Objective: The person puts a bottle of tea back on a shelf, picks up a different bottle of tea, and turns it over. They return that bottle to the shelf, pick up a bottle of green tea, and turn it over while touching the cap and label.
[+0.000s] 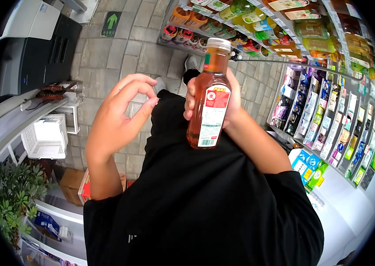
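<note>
A clear bottle of red-brown liquid is upright in front of my chest, with its white cap on. Its red and white label, with a barcode near the base, faces me. My right hand is wrapped round the bottle from behind, so part of the palm and fingers is hidden by it. To the left of the bottle, my left hand is raised in the air and touches nothing. Its fingers are loosely curved, with a gap between thumb and forefinger.
Shelves of bottled drinks stand ahead on the right. Racks of small packets are at the right. On the left are a dark machine, a white basket, a cardboard box and a plant. A green arrow sign marks the tiled floor.
</note>
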A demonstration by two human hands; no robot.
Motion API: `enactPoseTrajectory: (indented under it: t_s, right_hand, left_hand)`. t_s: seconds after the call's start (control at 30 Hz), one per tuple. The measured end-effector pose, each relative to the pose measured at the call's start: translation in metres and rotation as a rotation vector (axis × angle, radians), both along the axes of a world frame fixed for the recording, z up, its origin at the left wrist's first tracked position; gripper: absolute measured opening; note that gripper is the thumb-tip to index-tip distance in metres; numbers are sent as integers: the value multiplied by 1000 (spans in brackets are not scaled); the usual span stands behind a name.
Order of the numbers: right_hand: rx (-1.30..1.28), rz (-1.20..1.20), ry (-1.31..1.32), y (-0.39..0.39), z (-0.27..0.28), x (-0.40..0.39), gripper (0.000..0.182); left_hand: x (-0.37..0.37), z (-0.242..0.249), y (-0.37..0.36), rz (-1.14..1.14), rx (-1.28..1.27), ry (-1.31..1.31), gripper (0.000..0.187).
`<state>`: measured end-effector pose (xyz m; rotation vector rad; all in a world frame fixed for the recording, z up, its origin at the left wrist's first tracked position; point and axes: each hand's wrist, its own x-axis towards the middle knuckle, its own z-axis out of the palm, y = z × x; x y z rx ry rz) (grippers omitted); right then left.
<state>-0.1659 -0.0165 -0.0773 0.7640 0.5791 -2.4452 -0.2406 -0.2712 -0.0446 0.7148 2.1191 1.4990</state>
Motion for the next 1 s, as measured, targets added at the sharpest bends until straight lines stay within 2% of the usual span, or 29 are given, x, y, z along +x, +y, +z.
enactPoseTrajectory:
  t_s: [0.17, 0.4, 0.43, 0.53, 0.73, 0.77, 1.0]
  right_hand:
    - [-233, -44, 114, 15, 3, -7, 86]
    - [-297, -95, 323, 38, -5, -10, 57]
    - [-297, -94, 324, 42, -7, -10, 57]
    - [-313, -97, 443, 51, -13, -10, 38]
    - [-393, -56, 531, 57, -13, -14, 37]
    - [-324, -80, 484, 57, -5, -10, 17]
    - [-320, -83, 508, 61, -8, 0, 17]
  left_hand:
    - [-3, 2, -2, 15, 27, -35, 6]
    - [2, -8, -9, 28, 32, -88, 8]
    - [2, -9, -8, 28, 33, -87, 8]
    - [1, -10, -5, 13, 17, -95, 7]
    - [-1, -8, 2, -4, 21, -82, 7]
    - [-1, -8, 3, -16, 20, -75, 6]
    - [-2, -8, 10, -82, 31, -47, 6]
